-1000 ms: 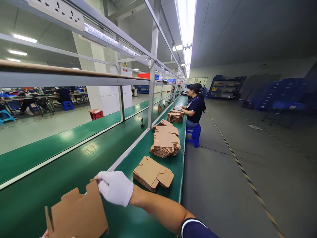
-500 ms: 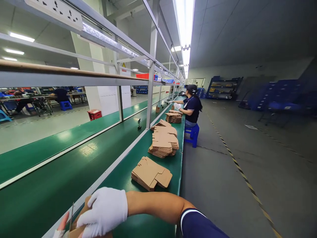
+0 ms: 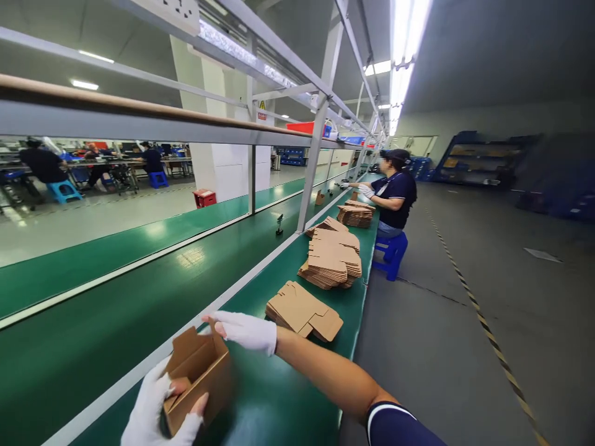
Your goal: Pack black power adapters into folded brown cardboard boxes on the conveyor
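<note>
My two hands at the open-topped brown cardboard box [image 3: 211,387], held tilted on the near side of the low stack of flat tan cardboard blanks [image 3: 297,306] and to its left. The left hand [image 3: 155,402], in a white glove with bare fingertips, is clamped on the box's near end — one fingertip over the mouth, another against the outer wall. Apart from it, the right hand [image 3: 246,331], gloved alike, has its fingertips at the upright brown flap [image 3: 217,341] of the far end; whether they pinch it I cannot tell. My bare right forearm [image 3: 325,375] slants in on the near side of the stack, the wrist almost straight, fingers stretched. For clean work, I judge, the left grip should keep the walls square without crushing them, while the right bends the flap at its crease — lightly, since the thin board could buckle or tear at a corner.
</note>
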Action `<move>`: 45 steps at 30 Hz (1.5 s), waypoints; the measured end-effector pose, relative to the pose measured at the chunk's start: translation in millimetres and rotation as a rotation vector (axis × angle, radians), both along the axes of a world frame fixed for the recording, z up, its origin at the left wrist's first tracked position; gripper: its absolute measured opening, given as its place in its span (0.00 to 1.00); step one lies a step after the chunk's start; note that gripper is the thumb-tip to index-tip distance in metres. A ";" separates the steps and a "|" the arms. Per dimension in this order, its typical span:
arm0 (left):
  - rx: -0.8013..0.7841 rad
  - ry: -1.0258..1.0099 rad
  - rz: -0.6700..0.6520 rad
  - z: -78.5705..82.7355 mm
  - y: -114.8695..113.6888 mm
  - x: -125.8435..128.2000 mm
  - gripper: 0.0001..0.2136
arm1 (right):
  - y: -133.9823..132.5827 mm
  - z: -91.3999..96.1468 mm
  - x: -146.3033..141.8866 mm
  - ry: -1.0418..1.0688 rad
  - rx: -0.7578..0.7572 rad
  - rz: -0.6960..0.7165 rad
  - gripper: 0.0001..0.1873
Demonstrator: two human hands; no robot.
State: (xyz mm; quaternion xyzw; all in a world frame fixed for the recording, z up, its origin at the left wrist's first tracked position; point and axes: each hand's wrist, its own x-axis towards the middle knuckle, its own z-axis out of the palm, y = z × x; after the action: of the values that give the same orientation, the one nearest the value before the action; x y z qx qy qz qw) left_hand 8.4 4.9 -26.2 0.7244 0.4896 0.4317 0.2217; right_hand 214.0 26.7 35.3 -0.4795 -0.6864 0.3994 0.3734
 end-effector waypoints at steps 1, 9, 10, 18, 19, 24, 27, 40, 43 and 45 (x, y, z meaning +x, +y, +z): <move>0.027 0.018 -0.036 3.4 -1.6 1.8 0.14 | 1.4 -2.8 -0.1 0.093 -0.129 0.093 0.18; -0.012 0.048 -0.237 24.7 -14.1 4.7 0.09 | 5.8 -16.9 -2.4 0.464 -0.622 0.451 0.42; -0.022 0.013 -0.269 26.1 -15.4 5.7 0.09 | 6.6 -15.6 0.8 0.427 -0.626 0.453 0.43; -0.001 -0.134 -0.387 25.4 -16.3 12.2 0.11 | 23.2 22.8 11.0 -0.233 -0.451 0.650 0.25; -0.013 -0.137 -0.413 25.4 -16.4 12.3 0.10 | 22.0 28.1 7.3 -0.329 -0.414 0.649 0.20; -0.080 -0.171 -0.443 23.8 -17.8 15.9 0.13 | 5.4 37.9 -14.4 -0.657 -0.196 0.513 0.07; -0.138 -0.227 -0.402 26.8 -17.9 20.9 0.21 | -2.3 39.1 -15.4 -0.704 -0.060 0.384 0.05; -0.491 -0.733 0.409 -44.8 -32.8 -98.0 0.21 | 37.6 5.2 153.9 -1.147 -0.556 -0.570 0.29; -0.450 -0.600 0.427 -40.6 -45.4 -121.6 0.25 | 38.5 -4.8 158.7 -1.145 -0.591 -0.583 0.29; -0.435 -0.495 0.435 -32.3 -56.5 -124.0 0.23 | 38.8 -2.7 156.5 -1.144 -0.563 -0.591 0.27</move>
State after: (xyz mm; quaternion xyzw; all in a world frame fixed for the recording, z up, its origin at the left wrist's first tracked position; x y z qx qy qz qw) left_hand -115.6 -51.6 -58.5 0.4137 0.6435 0.5164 0.3848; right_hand 370.5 65.5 32.6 -0.8592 -0.4866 0.1288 -0.0916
